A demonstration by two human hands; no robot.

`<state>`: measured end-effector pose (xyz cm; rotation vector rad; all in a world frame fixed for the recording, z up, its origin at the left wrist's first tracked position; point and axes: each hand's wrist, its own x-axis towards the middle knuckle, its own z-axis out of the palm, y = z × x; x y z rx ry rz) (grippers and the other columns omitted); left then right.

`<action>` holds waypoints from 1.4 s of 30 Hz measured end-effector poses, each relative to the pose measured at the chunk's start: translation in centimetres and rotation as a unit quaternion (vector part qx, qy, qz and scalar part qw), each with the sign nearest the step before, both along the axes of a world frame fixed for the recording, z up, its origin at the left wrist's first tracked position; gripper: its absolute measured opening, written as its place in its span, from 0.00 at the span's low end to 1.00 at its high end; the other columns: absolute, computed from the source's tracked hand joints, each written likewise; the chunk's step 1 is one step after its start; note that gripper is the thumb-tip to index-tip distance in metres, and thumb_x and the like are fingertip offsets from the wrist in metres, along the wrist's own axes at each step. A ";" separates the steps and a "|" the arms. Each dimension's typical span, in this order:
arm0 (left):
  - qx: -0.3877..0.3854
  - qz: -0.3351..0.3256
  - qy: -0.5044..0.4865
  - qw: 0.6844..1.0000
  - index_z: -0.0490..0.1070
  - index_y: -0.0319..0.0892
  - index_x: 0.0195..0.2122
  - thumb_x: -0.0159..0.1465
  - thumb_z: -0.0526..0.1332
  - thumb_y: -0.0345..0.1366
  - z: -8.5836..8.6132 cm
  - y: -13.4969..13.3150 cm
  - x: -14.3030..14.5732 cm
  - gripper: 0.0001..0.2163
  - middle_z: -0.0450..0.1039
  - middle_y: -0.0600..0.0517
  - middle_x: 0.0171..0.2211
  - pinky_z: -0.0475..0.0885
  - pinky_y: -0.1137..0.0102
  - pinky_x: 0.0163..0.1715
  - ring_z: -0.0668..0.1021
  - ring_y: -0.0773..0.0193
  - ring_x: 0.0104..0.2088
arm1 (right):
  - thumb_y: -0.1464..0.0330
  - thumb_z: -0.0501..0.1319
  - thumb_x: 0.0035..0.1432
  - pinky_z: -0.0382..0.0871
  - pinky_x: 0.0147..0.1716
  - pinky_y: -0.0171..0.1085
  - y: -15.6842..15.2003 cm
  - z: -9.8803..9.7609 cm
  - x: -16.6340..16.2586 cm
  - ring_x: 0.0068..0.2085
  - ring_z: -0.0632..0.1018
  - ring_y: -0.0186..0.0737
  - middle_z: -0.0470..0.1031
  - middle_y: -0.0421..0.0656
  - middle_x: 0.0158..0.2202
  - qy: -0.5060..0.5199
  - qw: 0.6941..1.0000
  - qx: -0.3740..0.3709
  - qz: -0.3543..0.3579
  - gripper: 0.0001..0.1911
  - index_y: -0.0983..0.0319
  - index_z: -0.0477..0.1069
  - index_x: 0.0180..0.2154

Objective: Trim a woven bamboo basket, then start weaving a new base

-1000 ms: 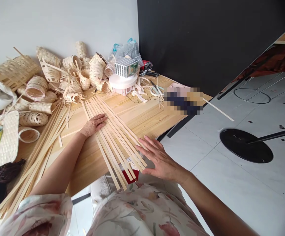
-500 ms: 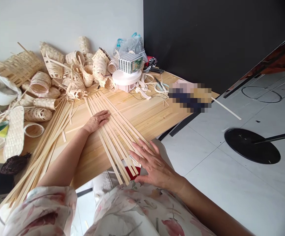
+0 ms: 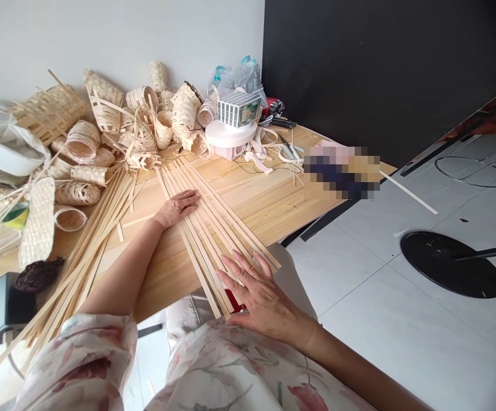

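Observation:
Several long pale bamboo strips (image 3: pixel 207 228) lie side by side on the wooden table, their near ends sticking out past its edge toward my lap. My left hand (image 3: pixel 178 208) rests flat across the strips around their middle, fingers stretched out. Over their near ends is my right hand (image 3: pixel 258 291), with its fingers spread; it covers some of the ends, and I cannot tell how firmly it touches them. A second bundle of longer strips (image 3: pixel 96 240) runs under and past my left forearm, off the table's near left side.
Small woven baskets (image 3: pixel 83 140) are heaped along the wall. A white round box (image 3: pixel 230 134), scissors (image 3: pixel 291 151) and a pixelated patch sit farther right. A dark coil (image 3: pixel 37 274) is at the left. A black round stand base (image 3: pixel 448 262) stands on the tiled floor.
The view has shifted so the scene sits slightly farther right. My right hand has moved slightly left across the strip ends, uncovering the ends at the right. My left hand stays on the strips.

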<state>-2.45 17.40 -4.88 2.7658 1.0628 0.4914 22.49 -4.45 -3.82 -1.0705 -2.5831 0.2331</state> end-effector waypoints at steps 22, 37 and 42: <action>0.002 0.000 -0.002 1.000 0.65 0.41 0.52 0.64 0.43 0.49 0.1 -0.3 0.0 0.24 0.62 0.47 0.55 0.57 0.61 0.57 0.63 0.60 0.57 | 0.54 0.58 0.52 0.38 0.56 0.57 0.2 0.4 -0.3 0.61 0.50 0.51 0.56 0.48 0.60 0.010 1.000 -0.024 -0.001 0.34 0.60 0.56 0.57; 0.016 0.005 0.004 1.000 0.65 0.41 0.52 0.64 0.43 0.48 -0.1 -0.3 -0.1 0.23 0.62 0.47 0.55 0.57 0.61 0.57 0.62 0.60 0.57 | 0.58 0.59 0.52 0.40 0.57 0.56 0.1 0.7 -0.6 0.61 0.50 0.49 0.57 0.49 0.59 0.010 0.999 -0.031 -0.004 0.32 0.61 0.56 0.56; 0.018 0.004 0.010 1.000 0.65 0.40 0.52 0.65 0.43 0.48 -0.1 -0.2 -0.1 0.23 0.62 0.47 0.55 0.56 0.60 0.57 0.63 0.60 0.56 | 0.57 0.58 0.53 0.39 0.56 0.57 0.2 0.4 -0.5 0.61 0.50 0.50 0.56 0.48 0.60 0.011 1.000 -0.025 -0.006 0.31 0.61 0.56 0.56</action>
